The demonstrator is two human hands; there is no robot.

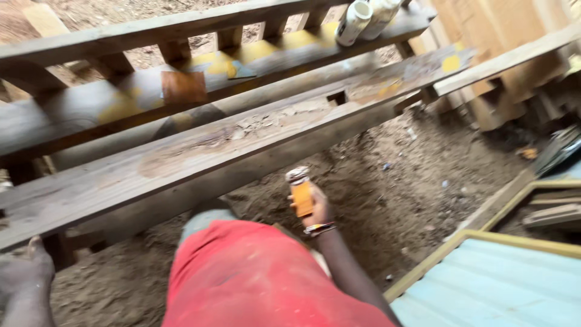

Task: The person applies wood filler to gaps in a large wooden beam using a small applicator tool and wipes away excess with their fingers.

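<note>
My right hand [317,209] is wrapped around a small orange container [301,194] with a grey cap, held upright just below the long wooden plank [181,157]. A beaded band sits on that wrist. My left hand [25,266] rests at the lower left near the plank's near end, fingers together, with nothing visible in it. My red shirt [254,278] fills the lower middle.
A wooden bench frame with slats [151,36] runs across the top, with a sheet of brown sandpaper [183,86] and two white bottles [354,21] on it. A blue panel in a yellow-green frame [502,278] lies at lower right. Sawdust covers the dirt floor [393,194].
</note>
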